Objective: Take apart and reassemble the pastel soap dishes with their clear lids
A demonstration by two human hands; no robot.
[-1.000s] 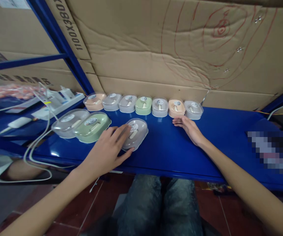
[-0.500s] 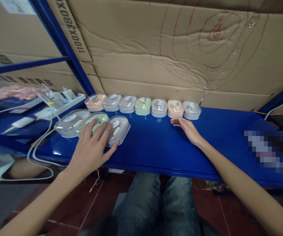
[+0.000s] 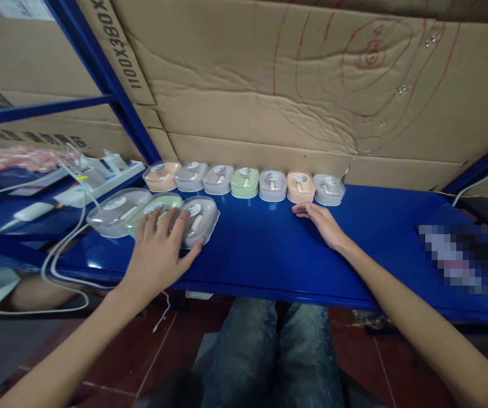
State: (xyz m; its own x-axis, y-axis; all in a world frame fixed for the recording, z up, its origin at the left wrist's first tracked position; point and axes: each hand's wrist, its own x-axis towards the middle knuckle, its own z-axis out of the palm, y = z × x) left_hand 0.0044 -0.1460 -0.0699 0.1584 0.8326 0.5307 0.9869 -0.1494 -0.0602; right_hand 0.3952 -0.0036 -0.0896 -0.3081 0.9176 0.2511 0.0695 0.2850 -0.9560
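Note:
My left hand (image 3: 159,246) lies with its fingers spread over the front row of small plastic boxes with clear lids. Its fingertips rest at the green box (image 3: 165,200) and the right grey box (image 3: 205,218), with the thumb by that grey box's near edge. To their left sits another grey box (image 3: 108,218). My right hand (image 3: 322,224) rests sideways on the blue table, fingers stretched out and holding nothing, just in front of a peach box (image 3: 300,194) in the back row. Each lid carries a round sticker and a pale tab.
Behind stands a row of several similar boxes, including a green one (image 3: 244,190) and a grey one (image 3: 329,196), along a cardboard wall (image 3: 235,113). White cables (image 3: 51,263), a power strip (image 3: 78,195) and another person's arm (image 3: 42,292) are at left. A blurred item (image 3: 456,258) lies right.
The whole view has shifted slightly. My left hand's fingers sit a little differently over the front boxes; the right hand and the boxes stay nearly where they were.

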